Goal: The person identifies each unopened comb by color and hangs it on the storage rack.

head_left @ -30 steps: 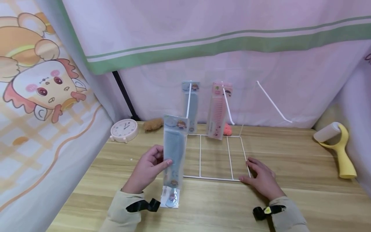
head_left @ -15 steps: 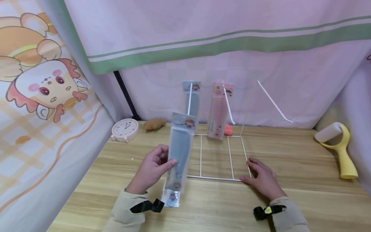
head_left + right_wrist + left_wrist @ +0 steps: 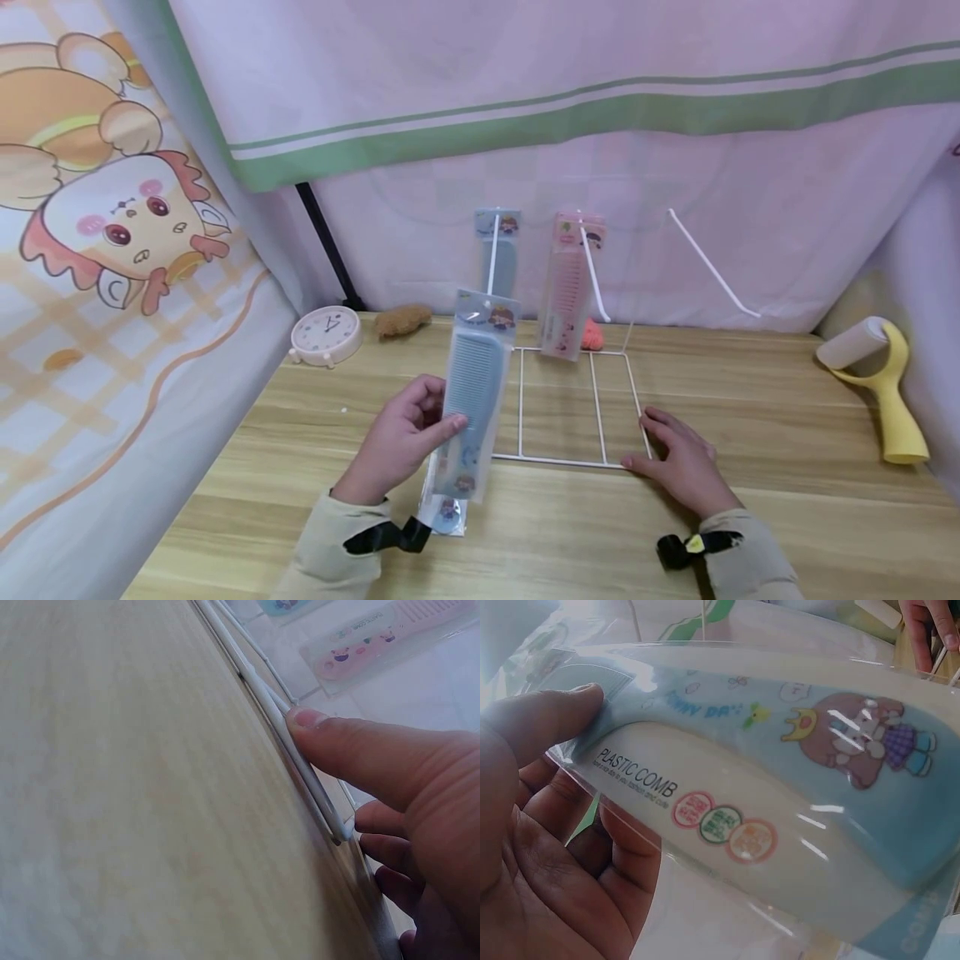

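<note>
The left hand (image 3: 401,437) pinches a blue plastic comb in its clear printed packet (image 3: 472,392), long axis near-upright, just left of the white wire rack (image 3: 558,460). The right hand (image 3: 678,458), fingers loosely spread, presses the rack's near right corner onto the pale wooden worktop (image 3: 787,517); its far hooks, probably, carry hanging combs.

A small round clock (image 3: 326,334) stands at the counter's (image 3: 787,500) back left, a brown fuzzy lump (image 3: 402,319) just beside it. A yellow-handled lint roller (image 3: 873,379) stands far right. Pink, green-striped curtains (image 3: 600,117) hang behind.
</note>
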`<state>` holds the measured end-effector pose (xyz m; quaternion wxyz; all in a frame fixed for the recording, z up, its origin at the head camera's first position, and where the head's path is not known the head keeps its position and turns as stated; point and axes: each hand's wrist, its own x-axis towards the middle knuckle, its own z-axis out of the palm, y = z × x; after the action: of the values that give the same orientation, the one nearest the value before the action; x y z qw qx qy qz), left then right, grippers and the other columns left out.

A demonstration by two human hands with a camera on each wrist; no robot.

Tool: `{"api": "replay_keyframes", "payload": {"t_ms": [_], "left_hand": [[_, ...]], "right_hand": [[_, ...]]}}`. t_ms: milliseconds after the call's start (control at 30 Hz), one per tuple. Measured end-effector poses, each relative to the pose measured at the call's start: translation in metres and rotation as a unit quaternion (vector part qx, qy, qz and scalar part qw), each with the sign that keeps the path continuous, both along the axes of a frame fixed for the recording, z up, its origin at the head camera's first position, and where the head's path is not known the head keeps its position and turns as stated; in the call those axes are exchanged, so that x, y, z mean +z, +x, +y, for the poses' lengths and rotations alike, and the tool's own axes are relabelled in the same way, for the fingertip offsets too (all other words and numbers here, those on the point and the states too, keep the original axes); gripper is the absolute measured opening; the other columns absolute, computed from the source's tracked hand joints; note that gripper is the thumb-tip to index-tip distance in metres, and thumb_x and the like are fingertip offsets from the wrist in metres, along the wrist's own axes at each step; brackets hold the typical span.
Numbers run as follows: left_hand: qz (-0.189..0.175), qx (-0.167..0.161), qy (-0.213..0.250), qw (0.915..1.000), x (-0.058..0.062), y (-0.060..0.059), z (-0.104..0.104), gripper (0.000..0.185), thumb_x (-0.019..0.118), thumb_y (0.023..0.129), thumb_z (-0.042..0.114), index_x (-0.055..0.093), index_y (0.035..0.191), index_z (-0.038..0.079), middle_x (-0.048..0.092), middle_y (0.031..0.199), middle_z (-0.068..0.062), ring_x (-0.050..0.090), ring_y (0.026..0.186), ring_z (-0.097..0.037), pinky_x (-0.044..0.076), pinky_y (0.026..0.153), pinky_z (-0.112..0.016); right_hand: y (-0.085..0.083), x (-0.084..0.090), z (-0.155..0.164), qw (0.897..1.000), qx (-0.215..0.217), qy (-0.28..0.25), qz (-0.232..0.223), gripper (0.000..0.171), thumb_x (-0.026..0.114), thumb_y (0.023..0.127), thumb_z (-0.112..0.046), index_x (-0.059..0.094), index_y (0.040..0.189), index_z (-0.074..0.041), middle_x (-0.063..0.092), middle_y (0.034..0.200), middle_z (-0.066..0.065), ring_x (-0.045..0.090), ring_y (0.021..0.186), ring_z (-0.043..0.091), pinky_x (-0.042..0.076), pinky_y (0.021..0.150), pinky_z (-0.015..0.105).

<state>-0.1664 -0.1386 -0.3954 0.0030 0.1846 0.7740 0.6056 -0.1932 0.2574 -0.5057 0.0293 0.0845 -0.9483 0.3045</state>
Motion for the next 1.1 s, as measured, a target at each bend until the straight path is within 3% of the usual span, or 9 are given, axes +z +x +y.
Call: {"api": "replay_keyframes", "payload": {"t_ms": [333, 567, 800, 1100], "left_hand": [[-0.019, 0.014, -0.010, 0.9997, 0.001, 0.002, 0.007, 0.024, 0.068, 0.096, 0.016, 0.061, 0.117, 0.005, 0.069, 0.117, -0.013, 0.067, 0.100, -0.024, 0.056, 0.084, -0.034], [-0.007, 0.033, -0.009, 0.9994, -0.002, 0.002, 0.011, 0.015, 0.065, 0.098, 0.015, 0.066, 0.107, 0.004, 0.068, 0.104, -0.012, 0.066, 0.093, -0.024, 0.057, 0.081, -0.033], [-0.016, 0.070, -0.023, 0.9972, -0.003, -0.003, 0.015, 0.011, 0.068, 0.097, 0.016, 0.069, 0.101, 0.006, 0.069, 0.098, -0.008, 0.066, 0.088, -0.020, 0.056, 0.079, -0.032], [-0.019, 0.070, -0.025, 0.9971, -0.006, -0.013, 0.018, 0.011, 0.068, 0.097, 0.017, 0.068, 0.101, 0.007, 0.068, 0.097, -0.008, 0.067, 0.087, -0.021, 0.058, 0.078, -0.034]], "right_hand": [[0.001, 0.002, 0.001, 1.000, 0.000, 0.000, 0.004, 0.084, 0.081, 0.081, -0.047, 0.053, 0.140, 0.006, 0.042, 0.152, 0.023, 0.034, 0.137, 0.050, 0.023, 0.098, 0.064], [0.000, 0.000, 0.000, 1.000, 0.003, -0.004, -0.001, 0.085, 0.080, 0.082, -0.049, 0.052, 0.141, 0.005, 0.041, 0.153, 0.022, 0.033, 0.138, 0.050, 0.021, 0.101, 0.065], [0.000, 0.001, 0.000, 1.000, -0.001, -0.005, 0.001, 0.084, 0.080, 0.082, -0.047, 0.052, 0.141, 0.005, 0.041, 0.153, 0.022, 0.033, 0.138, 0.051, 0.021, 0.100, 0.065], [0.000, 0.001, 0.000, 1.000, -0.004, 0.000, -0.010, 0.086, 0.080, 0.081, -0.049, 0.052, 0.141, 0.004, 0.040, 0.154, 0.022, 0.033, 0.138, 0.050, 0.021, 0.100, 0.065]]}}
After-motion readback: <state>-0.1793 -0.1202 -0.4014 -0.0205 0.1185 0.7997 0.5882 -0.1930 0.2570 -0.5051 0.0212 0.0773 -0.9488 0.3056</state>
